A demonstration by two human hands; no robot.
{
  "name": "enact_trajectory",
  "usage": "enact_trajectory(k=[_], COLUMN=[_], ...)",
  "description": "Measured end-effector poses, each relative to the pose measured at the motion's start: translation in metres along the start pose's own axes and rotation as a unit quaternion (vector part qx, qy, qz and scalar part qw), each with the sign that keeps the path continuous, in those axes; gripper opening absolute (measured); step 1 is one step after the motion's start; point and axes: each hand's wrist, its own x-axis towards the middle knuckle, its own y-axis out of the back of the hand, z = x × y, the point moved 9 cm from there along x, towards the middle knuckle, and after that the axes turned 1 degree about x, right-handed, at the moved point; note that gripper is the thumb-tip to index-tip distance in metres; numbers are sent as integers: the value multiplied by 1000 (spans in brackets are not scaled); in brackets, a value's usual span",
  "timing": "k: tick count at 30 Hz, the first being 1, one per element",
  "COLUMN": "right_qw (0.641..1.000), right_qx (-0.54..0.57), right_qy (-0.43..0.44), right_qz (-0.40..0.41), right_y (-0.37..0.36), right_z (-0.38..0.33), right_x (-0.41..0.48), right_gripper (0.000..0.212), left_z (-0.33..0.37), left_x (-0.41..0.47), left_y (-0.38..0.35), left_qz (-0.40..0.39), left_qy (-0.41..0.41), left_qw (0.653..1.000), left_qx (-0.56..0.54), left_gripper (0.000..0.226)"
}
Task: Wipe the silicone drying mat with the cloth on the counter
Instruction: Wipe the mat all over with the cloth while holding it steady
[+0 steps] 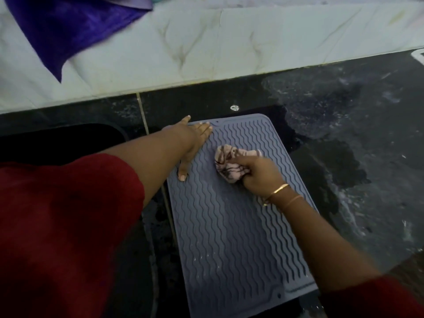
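A grey silicone drying mat (229,226) with wavy ridges lies on the black counter (344,134), running from near me toward the wall. My right hand (259,175) grips a bunched pink cloth with dark stripes (229,161) and holds it against the far half of the mat. My left hand (195,141) lies flat with straight fingers on the mat's far left corner, thumb stretched out along the left edge.
A dark sink (57,138) sits left of the mat. Pale marble wall tiles (229,42) back the counter, with a purple cloth (68,26) hanging at the top left. Wet patches spread over the counter to the right. A small white speck (234,108) lies behind the mat.
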Motion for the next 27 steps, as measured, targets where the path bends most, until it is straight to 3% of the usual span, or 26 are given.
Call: enact_trajectory(k=[3,6,10,12,14,17,21,23,26,27], right_qw=[993,990,991,991,994,996,992,997,990,987], right_qx=[96,58,-112,-128,-109,-74,-46,26,62,53], right_qy=[12,49,28,11,11,-4,-6,-4,30,43], right_qz=[65,117,-60,-42,-16,-54,-114,-66,120,143], right_y=[33,59,-3,-16,-10,-6,-11,4,53,60], right_z=[-9,-30,-32,-23,-22,-17,-6,-6,-18,-24], right_x=[28,70,94,89,78,43,2,12,46,61], right_gripper=[33,30,44,51,45,31,27,28,34,38], left_z=[4,5,1,2,4,4,7,8,11,11], left_x=[-5,-7,0,-8,-16,-14,-10,-11,-12,-10], left_y=[2,4,-5,-3,5,7,4,9,9,9], left_qz=[2,-4,-53,-61,-33,-3,-23,-8,-1,-5], left_qy=[2,-13,6,24,28,27,30,26,22,23], left_qw=[1000,999,998,997,999,999,997,996,994,992], left_qx=[21,41,36,26,17,39,69,80,108,121], left_gripper=[152,143,146,140,137,151,153,152,147,146])
